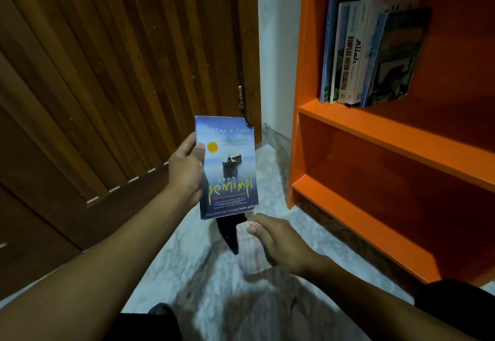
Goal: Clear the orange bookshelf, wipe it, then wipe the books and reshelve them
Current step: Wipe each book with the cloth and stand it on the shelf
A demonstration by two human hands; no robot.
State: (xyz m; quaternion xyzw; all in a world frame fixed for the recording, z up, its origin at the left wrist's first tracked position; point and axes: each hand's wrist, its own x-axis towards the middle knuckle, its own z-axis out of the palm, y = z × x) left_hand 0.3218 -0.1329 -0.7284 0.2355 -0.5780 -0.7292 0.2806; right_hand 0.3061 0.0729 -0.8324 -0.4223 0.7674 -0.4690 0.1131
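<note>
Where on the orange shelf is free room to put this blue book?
The upper shelf is bare to the right of the row of books, which crowds its left end. The lower shelf shows nothing on it. The left hand holds the blue book; the right hand grips a cloth.

The room is dim, with deep shade inside the orange bookshelf (375, 137), darkest toward its right. Wide-angle distortion bends the wooden door (93, 72) and shelf edges. The cloth (251, 249) and floor (203, 268) below show motion blur; the blue book's (227, 166) cover reads fairly sharp.
</note>
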